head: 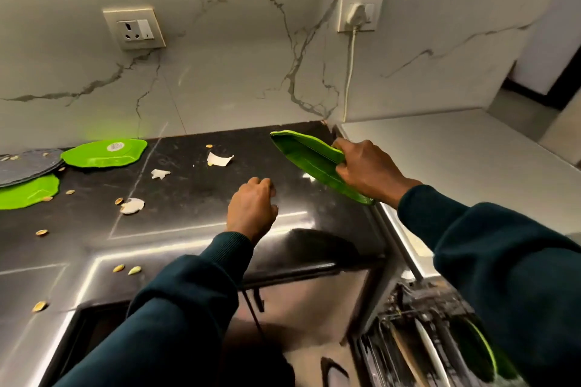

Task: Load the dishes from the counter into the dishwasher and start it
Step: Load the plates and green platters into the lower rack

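The right hand (364, 171) grips a green leaf-shaped plate (309, 159) by its near right edge, fingers curled over the rim and thumb on the far side. The plate is tilted up on edge, clear of the dark counter (195, 214), at the counter's far right corner. Its long axis runs from far left to near right, the near tip pointing down toward the dishwasher rack (434, 333) at lower right. That is the relation the next move seems to turn on — the open rack lies below and nearer than the plate, on the right hand's own side, so this hand is the one placed to lower it in, edge first. A green plate and a white one look to stand in the rack already, though that corner is blurred.

The left hand (253, 209) hovers over the middle of the counter, fingers loosely curled and holding nothing.

Left to load, well apart at the far left: a round green plate (105, 154) lying upside down, a second green plate (28, 193) nearer, and a grey plate (26, 165) overlapping it. The upturned plate carries a round pale sticker (115, 146) — its print is too small to read. Torn white scraps (219, 159) and seeds (118, 268) litter the counter. No brand or other writing can be read.
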